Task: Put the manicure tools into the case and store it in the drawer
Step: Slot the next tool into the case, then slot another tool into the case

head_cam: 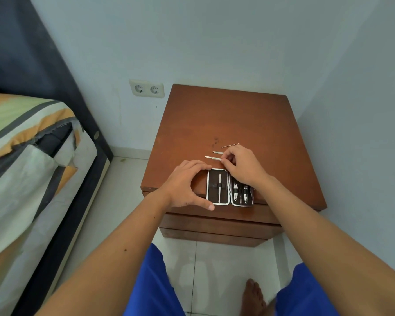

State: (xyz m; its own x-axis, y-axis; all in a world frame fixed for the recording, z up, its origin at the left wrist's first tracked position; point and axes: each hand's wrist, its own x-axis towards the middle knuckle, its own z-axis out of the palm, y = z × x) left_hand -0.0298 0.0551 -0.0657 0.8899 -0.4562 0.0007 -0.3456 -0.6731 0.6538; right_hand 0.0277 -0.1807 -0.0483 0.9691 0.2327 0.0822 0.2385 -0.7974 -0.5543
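Right hand (240, 166) pinches a tool (213, 158); left hand (187, 184), fingers spread, steadies the case (218, 189)

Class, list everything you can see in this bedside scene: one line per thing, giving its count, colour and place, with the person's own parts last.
Open hinged manicure case: one, silver rim, dark lining, at the front edge of the nightstand.
Slim metal tools in the case: one in the left half; several in the right half, partly hidden.
Loose thin metal tools: three, silver, beyond the case; the nearest pinched by the right hand.
Brown wooden nightstand: one, in the corner.
White double wall socket: one, left of the nightstand.
Striped bedding: one, far left.
Left hand: touching the case's left side.
Right hand: over the case.
Blue shorts, bare foot: below.
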